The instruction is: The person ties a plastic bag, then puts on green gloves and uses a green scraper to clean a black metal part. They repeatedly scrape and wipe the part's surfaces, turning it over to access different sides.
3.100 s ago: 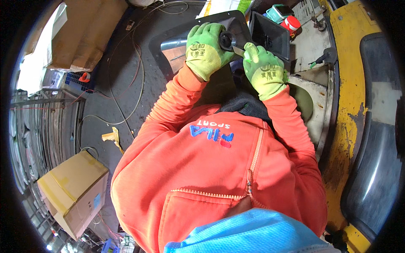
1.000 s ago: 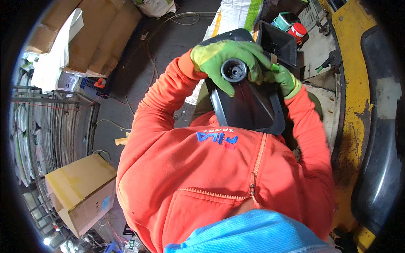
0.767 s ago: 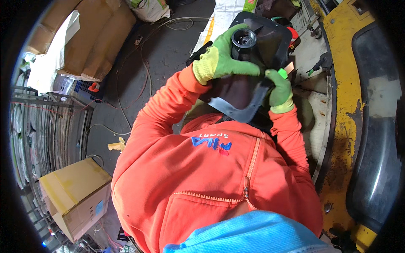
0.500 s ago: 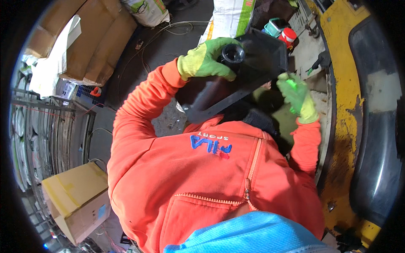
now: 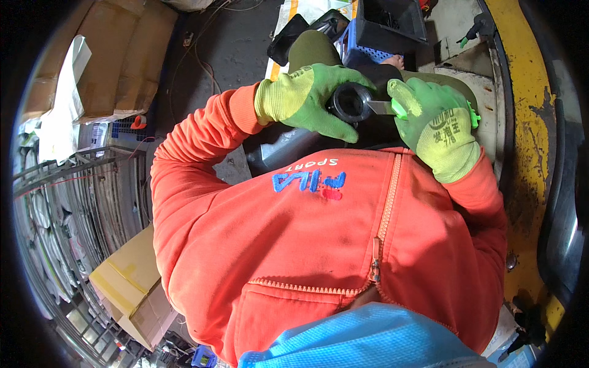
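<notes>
My left hand [image 5: 313, 101], in a yellow-green work glove, grips a black plastic part by its round collar [image 5: 350, 118], thumb and fingers on either side. The part's glossy dark body [image 5: 288, 148] lies across my lap, partly hidden by the hand and sleeve. In my gloved right hand [image 5: 435, 119] is a green-handled knife [image 5: 381, 108]. Its flat metal blade points left and meets the right edge of the collar. Whether it is cutting in cannot be made out. The fingers cover most of the handle.
Beyond my knees stand a blue plastic crate [image 5: 358, 52] and a dark grey bin [image 5: 392, 30], with black plastic pieces [image 5: 289, 38] to their left. A yellow machine frame [image 5: 529, 122] runs along the right. Large cardboard [image 5: 126, 61] and a carton [image 5: 126, 273] are at left.
The black part has come down from a raised, tilted position to my lap, turned with its collar up. My right hand has moved in left, bringing the knife blade to the collar.
</notes>
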Demonstrator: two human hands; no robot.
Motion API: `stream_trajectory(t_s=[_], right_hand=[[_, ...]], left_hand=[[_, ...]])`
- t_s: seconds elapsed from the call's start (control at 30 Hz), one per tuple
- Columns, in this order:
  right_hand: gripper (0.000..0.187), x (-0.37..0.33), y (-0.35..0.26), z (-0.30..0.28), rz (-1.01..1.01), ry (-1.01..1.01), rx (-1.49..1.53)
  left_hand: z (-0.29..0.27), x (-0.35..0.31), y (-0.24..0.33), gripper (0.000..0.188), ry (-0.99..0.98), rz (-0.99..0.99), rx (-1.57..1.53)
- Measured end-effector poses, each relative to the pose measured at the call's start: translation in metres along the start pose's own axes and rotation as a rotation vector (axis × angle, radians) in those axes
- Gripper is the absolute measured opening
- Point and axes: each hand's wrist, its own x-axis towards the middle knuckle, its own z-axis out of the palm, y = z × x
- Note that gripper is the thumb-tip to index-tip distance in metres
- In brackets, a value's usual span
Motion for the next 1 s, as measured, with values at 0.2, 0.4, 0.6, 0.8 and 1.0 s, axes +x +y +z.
stream_trajectory(t_s=[0.2,0.4,0.6,0.8,1.0], right_hand=[[0.007,0.005,0.011,0.006,-0.035,0.018,-0.085],[0.002,0.036,0.019,0.009,-0.295,0.241,-0.144],[0.011,0.08,0.026,0.011,-0.737,0.379,-0.051],[0.021,0.128,-0.004,0.035,-0.685,0.13,1.719],[0.027,0.074,0.099,0.038,0.29,0.082,0.921]], left_hand=[[0.0,0.006,0.0,0.063,-0.043,0.078,0.02],[0.002,0.012,-0.001,0.06,-0.128,0.07,-0.093],[0.006,0.022,-0.005,0.062,-0.15,0.206,0.002],[0.002,0.045,0.005,0.059,-0.257,0.438,0.111],[-0.045,0.012,0.004,0.054,-0.071,0.443,-0.13]])
